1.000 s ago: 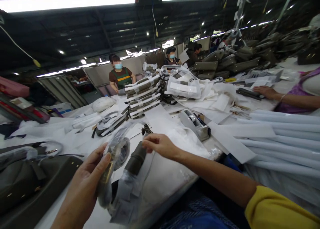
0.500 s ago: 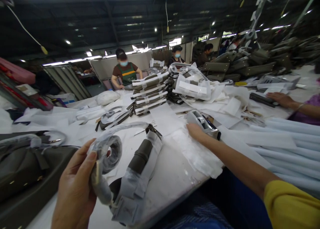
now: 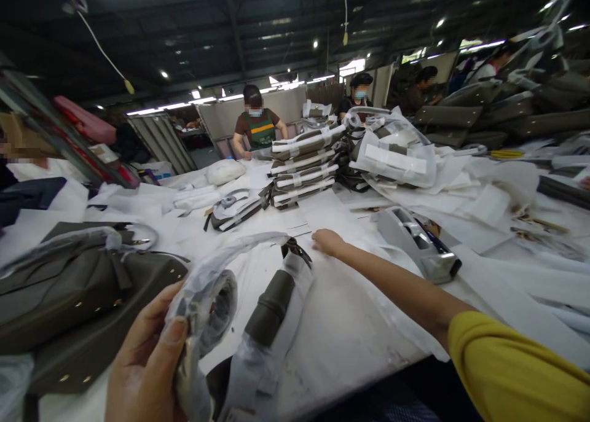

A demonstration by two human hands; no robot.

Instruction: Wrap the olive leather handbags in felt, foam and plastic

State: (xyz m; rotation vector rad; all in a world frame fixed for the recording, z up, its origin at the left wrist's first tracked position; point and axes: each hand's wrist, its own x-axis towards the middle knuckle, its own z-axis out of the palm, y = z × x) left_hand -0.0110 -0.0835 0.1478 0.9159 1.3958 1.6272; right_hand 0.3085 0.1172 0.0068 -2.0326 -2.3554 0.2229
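Observation:
My left hand (image 3: 150, 354) is closed on a coiled strap (image 3: 221, 305) wrapped in clear plastic, thumb on the near side. From the coil a wrapped length arches across to the far end of a dark olive strap piece (image 3: 270, 302), partly sleeved in white wrap, on the table. My right hand (image 3: 328, 242) is over the table just beyond that piece, fingers curled together; whatever they may hold is too small to make out. Thin dark strips (image 3: 299, 226) lie beside its fingertips. To its right stands a grey tape dispenser (image 3: 417, 244), apart from the hand.
A dark olive bag (image 3: 92, 299) lies at the left. Wrapped olive pieces form a stack (image 3: 304, 164) at the back, beside a plastic-wrapped pile (image 3: 391, 158). White sheets cover much of the table (image 3: 336, 342). A co-worker (image 3: 259, 124) sits across it.
My right hand has moved left, from beside the tape dispenser to near the far end of the strap piece. My left hand keeps hold of the coil. The view has turned left.

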